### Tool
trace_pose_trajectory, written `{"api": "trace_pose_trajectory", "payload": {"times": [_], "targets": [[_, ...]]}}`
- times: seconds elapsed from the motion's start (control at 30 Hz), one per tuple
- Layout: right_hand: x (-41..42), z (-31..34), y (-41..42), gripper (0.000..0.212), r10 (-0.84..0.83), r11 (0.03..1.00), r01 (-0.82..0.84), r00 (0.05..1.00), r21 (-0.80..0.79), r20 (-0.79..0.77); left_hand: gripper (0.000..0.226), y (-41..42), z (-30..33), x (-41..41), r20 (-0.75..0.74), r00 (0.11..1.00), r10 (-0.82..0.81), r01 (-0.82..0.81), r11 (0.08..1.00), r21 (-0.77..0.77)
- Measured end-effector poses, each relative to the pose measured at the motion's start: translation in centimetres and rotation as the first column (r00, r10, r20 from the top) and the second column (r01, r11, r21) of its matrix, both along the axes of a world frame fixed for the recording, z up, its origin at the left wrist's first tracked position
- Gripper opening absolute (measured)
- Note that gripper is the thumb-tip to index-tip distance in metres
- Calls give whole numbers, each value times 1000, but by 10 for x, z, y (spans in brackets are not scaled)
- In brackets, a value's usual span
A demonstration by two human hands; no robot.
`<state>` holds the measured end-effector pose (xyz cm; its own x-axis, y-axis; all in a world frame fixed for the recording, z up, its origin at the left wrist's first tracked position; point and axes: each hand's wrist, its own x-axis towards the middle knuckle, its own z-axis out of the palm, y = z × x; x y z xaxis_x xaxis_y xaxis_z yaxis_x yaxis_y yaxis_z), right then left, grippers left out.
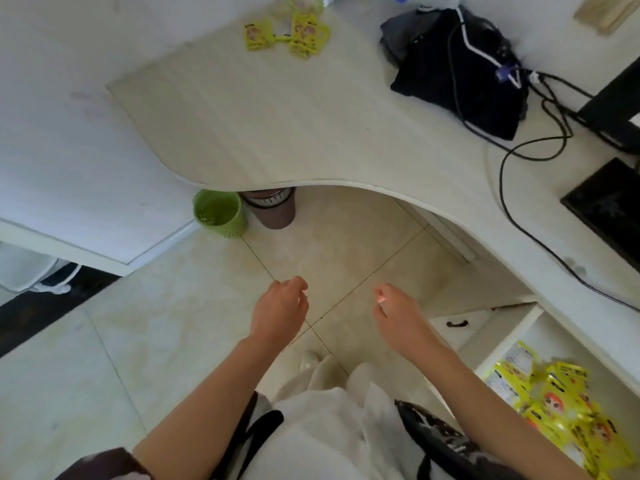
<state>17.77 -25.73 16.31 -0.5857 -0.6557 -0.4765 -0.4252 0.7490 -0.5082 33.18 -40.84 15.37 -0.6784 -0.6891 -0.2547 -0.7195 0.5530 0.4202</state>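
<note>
- Not one word or number could be read from where I stood.
- The desk packets (298, 31), yellow ones lying at the far end of the desk (277, 133), carried dark print and a cartoon face, all too blurred to read.
- The drawer packets (557, 396), yellow too and heaped in the open drawer (507, 337), showed orange-haired cartoon faces. One had a white panel (516, 361) of fine print, too small to make out.

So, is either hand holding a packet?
No, the left hand and right hand hold nothing; the packets lie in the drawer.
</note>
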Motion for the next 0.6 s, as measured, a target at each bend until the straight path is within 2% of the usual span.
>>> {"api": "trace_pose_trajectory", "payload": {"times": [0.23,0.43,0.6], "targets": [[-29,13,-102,35,103,993,-106,992,-43,-66,24,-94,9,-18,-52,995,90,-92,995,-41],[-86,19,-195,37,156,984,-164,982,-74,-103,24,-173,24,-66,-113,979,172,-179,982,-55],[-138,28,-264,35,237,964,-250,963,-92,-125,24,-239,28,-113,-106,970,218,-225,973,-57]]}}
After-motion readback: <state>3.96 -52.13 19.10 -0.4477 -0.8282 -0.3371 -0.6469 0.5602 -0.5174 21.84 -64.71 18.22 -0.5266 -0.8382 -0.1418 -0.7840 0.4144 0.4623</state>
